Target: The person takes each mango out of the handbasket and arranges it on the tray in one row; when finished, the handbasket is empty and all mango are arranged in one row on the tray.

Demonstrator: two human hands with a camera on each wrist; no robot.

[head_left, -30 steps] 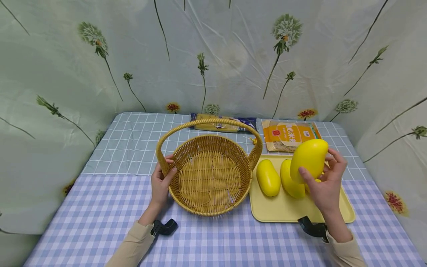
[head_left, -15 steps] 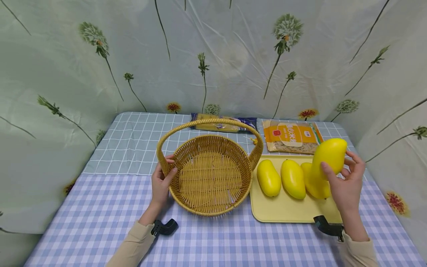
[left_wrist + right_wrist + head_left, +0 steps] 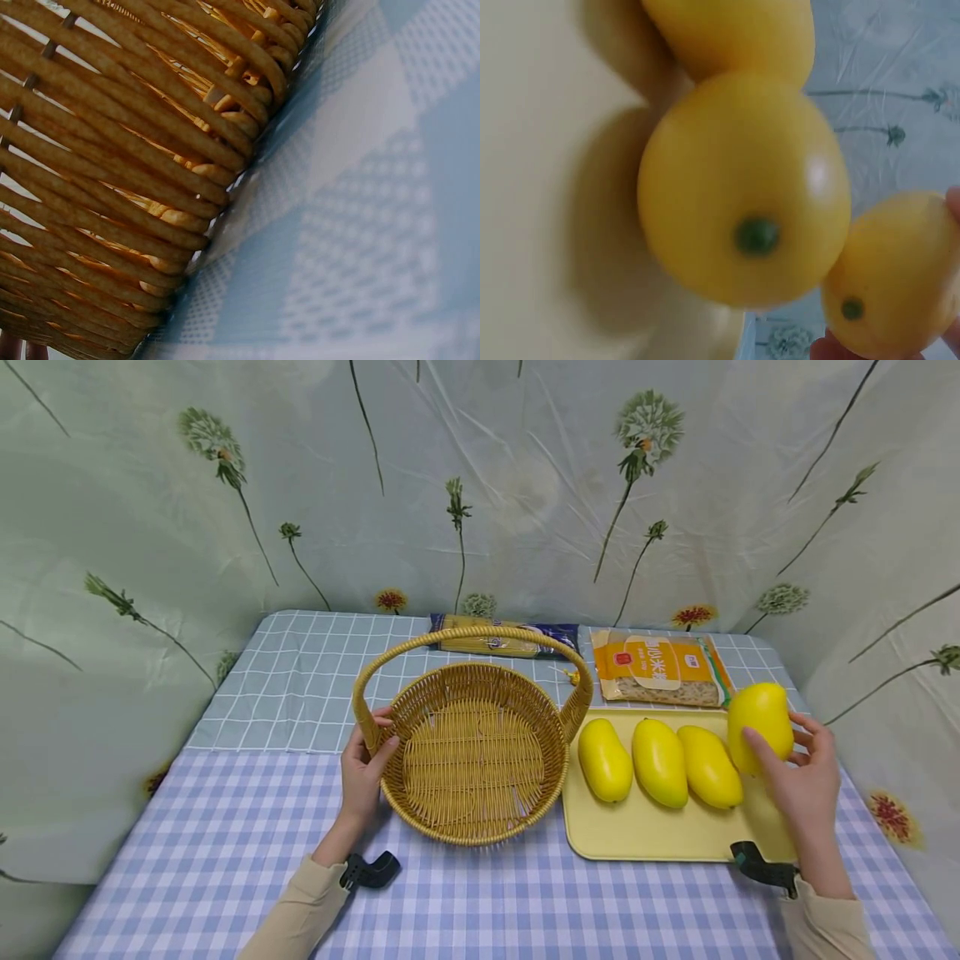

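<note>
In the head view my left hand grips the left side of a round wicker basket where its arched handle meets the rim. No contents show inside. The left wrist view is filled by the basket's woven side. My right hand holds a yellow mango at the right end of a pale yellow tray. Three more mangoes lie in a row on it: left, middle and right. From the right wrist, the held mango appears beyond a nearer mango.
Behind the basket lies a spaghetti pack, partly covered by the handle. An orange grain bag lies behind the tray. A small yellow item, too small to identify, is near the handle. A floral curtain closes off the back.
The right hand has carried its mango rightward and then down towards the tray's right end, uncovering the third mango in the row. My left hand and the basket have stayed put.
</note>
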